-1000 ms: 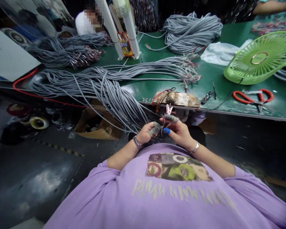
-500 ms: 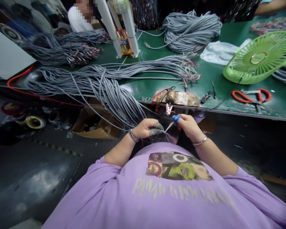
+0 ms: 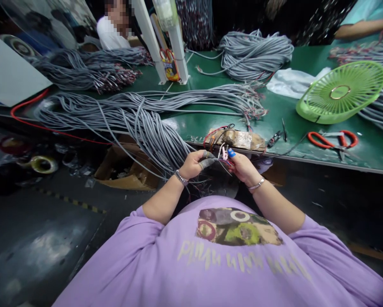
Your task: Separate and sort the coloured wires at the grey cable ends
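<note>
My left hand (image 3: 194, 164), with grey covers on its thumb and finger, pinches the end of a grey cable from the long bundle (image 3: 149, 128). Thin coloured wires (image 3: 225, 162) fan out of that end toward my right hand (image 3: 242, 168). Blue wraps one fingertip of my right hand, whose fingers are closed on the wires. Just beyond my fingertips a pink clip (image 3: 224, 152) stands at the front of a taped wooden block (image 3: 242, 138) on the bench edge.
On the green bench (image 3: 197, 121) are a coiled cable bundle (image 3: 255, 55), a green fan (image 3: 341, 91), red-handled pliers (image 3: 333, 140) and small cutters (image 3: 274, 138). A cardboard box (image 3: 127, 170) sits below. Other people are across the bench.
My right hand has moved slightly left, closer to my left hand, and now grips the wires. The pale strip between the hands no longer shows, and the coloured wires are spread near the clip.
</note>
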The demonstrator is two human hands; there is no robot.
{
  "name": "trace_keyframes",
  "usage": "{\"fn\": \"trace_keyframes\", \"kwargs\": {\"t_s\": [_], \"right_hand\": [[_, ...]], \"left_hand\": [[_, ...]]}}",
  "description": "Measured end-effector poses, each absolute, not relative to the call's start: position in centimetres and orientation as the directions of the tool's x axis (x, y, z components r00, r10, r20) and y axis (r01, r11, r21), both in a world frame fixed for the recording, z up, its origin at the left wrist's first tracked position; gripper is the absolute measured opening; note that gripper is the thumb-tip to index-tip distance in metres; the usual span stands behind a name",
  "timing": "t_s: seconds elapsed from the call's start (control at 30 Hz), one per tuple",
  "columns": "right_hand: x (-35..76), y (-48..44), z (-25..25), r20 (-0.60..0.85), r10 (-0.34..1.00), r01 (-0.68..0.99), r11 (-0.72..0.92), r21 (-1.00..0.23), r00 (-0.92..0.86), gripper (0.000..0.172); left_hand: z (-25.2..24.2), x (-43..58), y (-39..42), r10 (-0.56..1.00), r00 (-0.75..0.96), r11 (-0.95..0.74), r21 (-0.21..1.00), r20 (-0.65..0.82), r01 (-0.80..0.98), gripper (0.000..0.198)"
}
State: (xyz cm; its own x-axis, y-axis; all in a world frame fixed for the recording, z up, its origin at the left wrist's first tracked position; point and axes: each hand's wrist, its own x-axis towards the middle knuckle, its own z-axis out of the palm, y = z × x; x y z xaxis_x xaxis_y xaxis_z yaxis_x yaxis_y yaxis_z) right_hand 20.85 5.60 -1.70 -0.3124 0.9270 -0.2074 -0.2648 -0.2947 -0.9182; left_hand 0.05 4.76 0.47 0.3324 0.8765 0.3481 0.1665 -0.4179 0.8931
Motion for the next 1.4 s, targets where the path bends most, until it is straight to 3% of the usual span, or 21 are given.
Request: {"fn": "trace_keyframes", "kwargs": {"t_s": [0.13,0.33,0.57,0.97,1.2,1.4], "right_hand": [[20.1,5.9,-1.8,-0.132,0.983,-0.257,-0.161,-0.953,-0.129,0.060],[19.4,6.4,-1.4,-0.287,0.914,-0.416,-0.388,-0.823,-0.287,0.056],[18.9,7.0,-2.3,-0.260,0.931,-0.577,-0.363,-0.732,-0.256,0.050],[18.7,6.4,-1.9,-0.297,0.928,-0.535,-0.373,-0.758,-0.226,0.053],[19.5,5.8,-2.6,-0.361,0.870,-0.522,-0.491,-0.697,-0.337,0.057],[20.4,5.4,-3.8,-0.423,0.844,-0.525,-0.537,-0.661,-0.330,0.056]], "left_hand": [[-0.5,0.7,5.6,0.904,0.315,-0.336,0.935,0.288,0.111,0.038],[-1.1,1.3,6.3,0.896,0.373,-0.285,0.956,0.240,0.069,0.041],[-1.2,1.3,6.3,0.889,0.413,-0.250,0.965,0.198,0.075,0.041],[-2.0,1.9,6.2,0.879,0.460,-0.193,0.975,0.124,0.107,0.048],[-1.3,1.6,5.6,0.853,0.515,-0.145,0.987,0.087,0.073,0.047],[-1.0,0.1,3.2,0.801,0.594,-0.172,0.980,0.082,0.096,0.042]]}}
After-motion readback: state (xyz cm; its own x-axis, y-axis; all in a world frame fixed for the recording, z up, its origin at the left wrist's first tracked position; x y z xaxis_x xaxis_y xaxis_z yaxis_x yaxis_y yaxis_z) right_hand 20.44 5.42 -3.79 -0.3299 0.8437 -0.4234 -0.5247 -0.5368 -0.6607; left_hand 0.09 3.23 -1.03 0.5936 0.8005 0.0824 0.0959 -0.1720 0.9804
